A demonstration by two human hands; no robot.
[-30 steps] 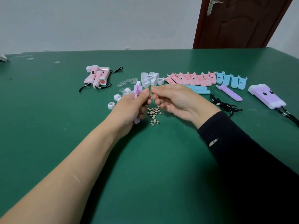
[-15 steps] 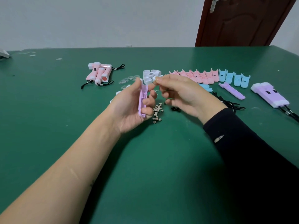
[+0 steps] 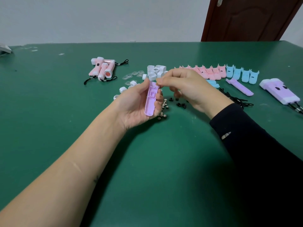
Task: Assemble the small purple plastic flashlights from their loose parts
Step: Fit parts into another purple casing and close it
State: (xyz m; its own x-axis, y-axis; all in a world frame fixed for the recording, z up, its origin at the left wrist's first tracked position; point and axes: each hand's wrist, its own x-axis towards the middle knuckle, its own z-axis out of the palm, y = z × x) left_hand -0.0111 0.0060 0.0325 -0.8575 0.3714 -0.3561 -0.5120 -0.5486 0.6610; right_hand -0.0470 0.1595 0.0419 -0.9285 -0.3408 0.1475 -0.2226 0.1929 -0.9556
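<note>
I see a dark green bench [image 3: 49,112] running back to a pale grey wall [image 3: 98,18], with a brown wooden door [image 3: 250,18] at the right. My left grip [image 3: 136,105] clasps a long lilac plastic flashlight shell half [image 3: 151,99] above the bench, hollow ribbed side toward me. My right grip [image 3: 185,86] has its fingertips pinched together at the shell's top end; I cannot tell whether they hold anything.

The bench [image 3: 65,128] is dark green. At centre is a lilac shell half [image 3: 151,99]. Upper left lie pink-and-white flashlights [image 3: 103,69]. White caps [image 3: 155,71] sit beside pink shell halves [image 3: 206,72], then sky-blue shell halves [image 3: 242,74] — far right, lilac-and-white flashlights [image 3: 282,90] with black switches. The sleeve [image 3: 246,136] is black and the door [image 3: 246,18] reddish-brown.
</note>
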